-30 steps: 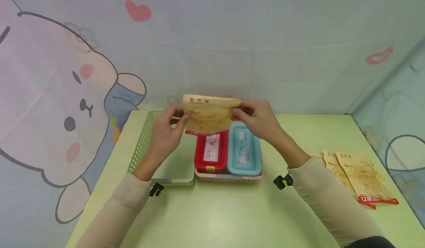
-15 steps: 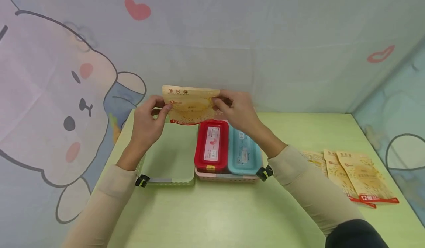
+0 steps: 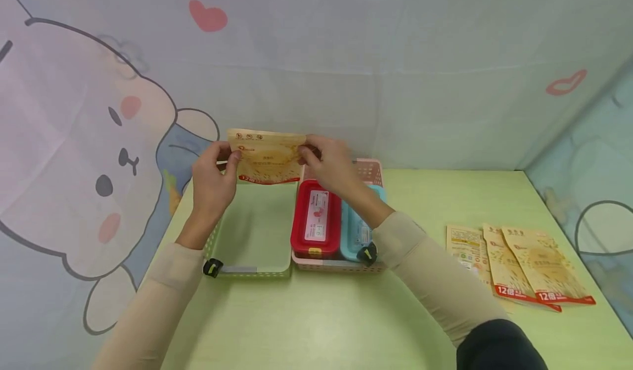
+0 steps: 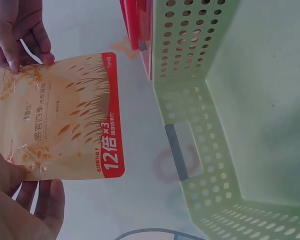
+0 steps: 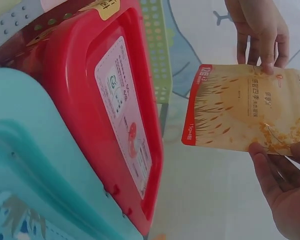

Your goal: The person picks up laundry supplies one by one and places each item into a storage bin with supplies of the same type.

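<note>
Both hands hold up a yellow pouch (image 3: 269,158) with a red band along its bottom edge, printed side facing the head camera. My left hand (image 3: 214,175) pinches its left side between thumb and fingers. At the opposite side my right hand (image 3: 328,164) pinches it the same way. In the head view the pouch overlaps the far end of a green perforated basket (image 3: 257,227). The left wrist view shows the pouch (image 4: 65,120) flat and upright beside the basket's handle slot. In the right wrist view the pouch (image 5: 245,107) stands past the red box.
A pink basket (image 3: 368,166) next to the green one holds a red lidded box (image 3: 316,219) and a light blue lidded box (image 3: 351,230), partly behind my right wrist. Several similar pouches (image 3: 546,263) lie at the table's right side. A printed cloth hangs behind.
Both hands have carried the pouch leftward, from in front of the red box to over the far end of the green basket. The pouches on the right have not moved.
</note>
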Available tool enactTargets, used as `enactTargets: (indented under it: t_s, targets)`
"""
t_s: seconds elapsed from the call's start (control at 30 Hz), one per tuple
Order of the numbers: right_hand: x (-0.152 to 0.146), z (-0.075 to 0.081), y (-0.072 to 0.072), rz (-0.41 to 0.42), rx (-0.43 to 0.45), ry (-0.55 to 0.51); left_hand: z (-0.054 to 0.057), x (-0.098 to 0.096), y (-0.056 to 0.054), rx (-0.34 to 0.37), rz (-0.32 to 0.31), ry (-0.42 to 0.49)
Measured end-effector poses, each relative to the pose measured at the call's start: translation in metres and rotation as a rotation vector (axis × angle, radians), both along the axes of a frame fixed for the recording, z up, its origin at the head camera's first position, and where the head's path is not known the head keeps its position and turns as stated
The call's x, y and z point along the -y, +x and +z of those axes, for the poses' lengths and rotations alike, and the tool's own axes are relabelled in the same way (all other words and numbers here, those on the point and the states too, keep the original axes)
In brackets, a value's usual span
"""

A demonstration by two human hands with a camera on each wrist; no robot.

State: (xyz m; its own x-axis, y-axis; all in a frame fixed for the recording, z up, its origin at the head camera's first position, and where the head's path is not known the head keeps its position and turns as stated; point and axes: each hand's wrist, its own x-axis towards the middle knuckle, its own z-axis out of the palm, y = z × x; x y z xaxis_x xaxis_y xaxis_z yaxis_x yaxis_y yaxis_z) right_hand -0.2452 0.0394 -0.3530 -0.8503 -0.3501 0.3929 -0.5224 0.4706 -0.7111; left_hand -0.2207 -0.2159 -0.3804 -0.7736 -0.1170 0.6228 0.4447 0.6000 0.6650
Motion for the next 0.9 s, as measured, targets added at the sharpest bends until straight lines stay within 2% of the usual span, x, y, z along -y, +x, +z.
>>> enactTargets:
  t_s: [0.17,0.27,0.43,0.53,0.73,0.9]
  targets:
    - [0.006,-0.008,-0.007,0.011,0.024,-0.049,-0.002,0.004,-0.005,0.041,0.024,-0.025]
    - [0.008,-0.013,-0.01,0.016,0.045,-0.055,-0.005,0.005,-0.009,0.078,0.028,-0.011]
    - [0.009,-0.025,-0.011,0.021,0.057,-0.042,-0.017,0.003,-0.016,0.144,0.043,0.026]
    - [0.01,-0.033,-0.013,0.026,0.07,-0.028,-0.025,0.004,-0.018,0.168,0.069,0.015]
    - [0.013,-0.046,-0.016,0.043,0.124,-0.012,-0.033,0.005,-0.018,0.218,0.112,-0.013]
    - [0.014,-0.054,-0.017,0.033,0.151,-0.003,-0.034,0.01,-0.014,0.311,0.091,-0.093]
